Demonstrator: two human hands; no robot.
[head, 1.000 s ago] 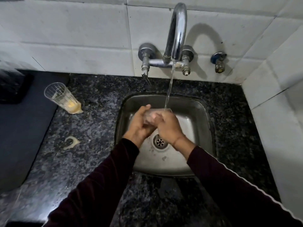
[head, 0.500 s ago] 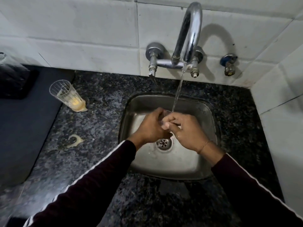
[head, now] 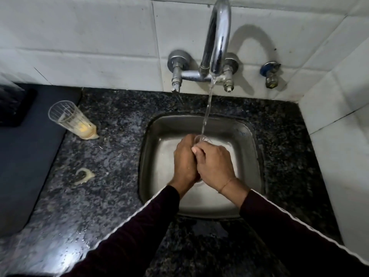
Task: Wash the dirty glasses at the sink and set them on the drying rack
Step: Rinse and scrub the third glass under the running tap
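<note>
A clear glass (head: pixel 203 139) is gripped between both hands over the steel sink (head: pixel 247 156), only its rim showing above the knuckles. The left hand (head: pixel 184 159) is curled closed around it, and the right hand (head: pixel 214 163) is wrapped against it, fingers (head: pixel 197 151) bent. Water from the chrome faucet (head: pixel 217 37) falls onto the rim. A second, dirty glass (head: pixel 69 118) with yellowish residue stands on the granite counter (head: pixel 111 176), well apart to the left.

A dark speckled granite counter (head: pixel 111 176) fills the view below white wall tiles (head: pixel 79 41). At nine o'clock a dark mat (head: pixel 26 156) covers the counter's edge. A yellowish curved smear (head: pixel 83 175) lies at eight o'clock. A small blue-capped valve (head: pixel 270 73) sticks from the wall at one o'clock.
</note>
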